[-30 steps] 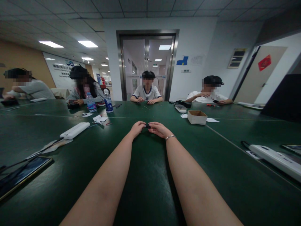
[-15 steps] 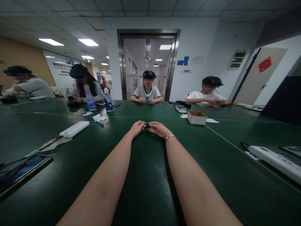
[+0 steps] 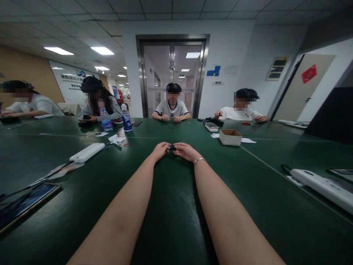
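Both my hands meet over the middle of the green table [image 3: 176,206], far out in front of me. Between them is a small black object [image 3: 172,147] with a silvery end on its left, too small for me to tell its kind. My left hand [image 3: 160,151] pinches the silvery end with thumb and fingertips. From the other side, my right hand [image 3: 186,151] has its fingers closed on the black part. A silver bracelet [image 3: 199,160] circles my right wrist.
At left lie a phone [image 3: 30,204] and a white power strip [image 3: 87,152] with cables. Two bottles [image 3: 127,118] stand beyond. Right of my hands are a small open box [image 3: 231,138] and another power strip [image 3: 321,186]. Several people sit around the table, including one person opposite [image 3: 171,107].
My hands keep their hold on the small black object, almost unmoved. The view has shifted slightly. The person at the right has drawn their hands apart, one raised toward the left.
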Tool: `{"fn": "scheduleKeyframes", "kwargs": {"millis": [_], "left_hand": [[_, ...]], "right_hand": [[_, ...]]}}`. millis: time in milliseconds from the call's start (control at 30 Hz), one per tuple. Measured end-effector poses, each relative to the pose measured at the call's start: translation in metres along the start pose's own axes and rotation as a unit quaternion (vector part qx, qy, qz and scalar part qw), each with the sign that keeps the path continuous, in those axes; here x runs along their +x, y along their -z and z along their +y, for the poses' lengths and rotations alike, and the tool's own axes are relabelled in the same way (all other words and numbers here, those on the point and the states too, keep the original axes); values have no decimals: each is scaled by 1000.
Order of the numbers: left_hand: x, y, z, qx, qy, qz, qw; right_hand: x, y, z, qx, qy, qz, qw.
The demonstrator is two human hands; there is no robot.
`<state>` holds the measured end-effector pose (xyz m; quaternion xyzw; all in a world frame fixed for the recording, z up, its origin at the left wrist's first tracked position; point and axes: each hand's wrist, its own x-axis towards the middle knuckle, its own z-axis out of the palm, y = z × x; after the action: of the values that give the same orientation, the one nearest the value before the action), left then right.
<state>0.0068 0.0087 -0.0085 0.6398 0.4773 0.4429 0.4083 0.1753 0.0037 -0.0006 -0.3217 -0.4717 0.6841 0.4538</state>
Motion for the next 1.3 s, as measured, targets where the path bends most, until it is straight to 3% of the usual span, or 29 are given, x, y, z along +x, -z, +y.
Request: {"fn": "scheduleKeyframes", "kwargs": {"millis": [1300], "left_hand": [[1, 1, 0, -3, 2, -7, 1000]], "right_hand": [[-1, 1, -1, -13, -8, -2, 1000]]}}
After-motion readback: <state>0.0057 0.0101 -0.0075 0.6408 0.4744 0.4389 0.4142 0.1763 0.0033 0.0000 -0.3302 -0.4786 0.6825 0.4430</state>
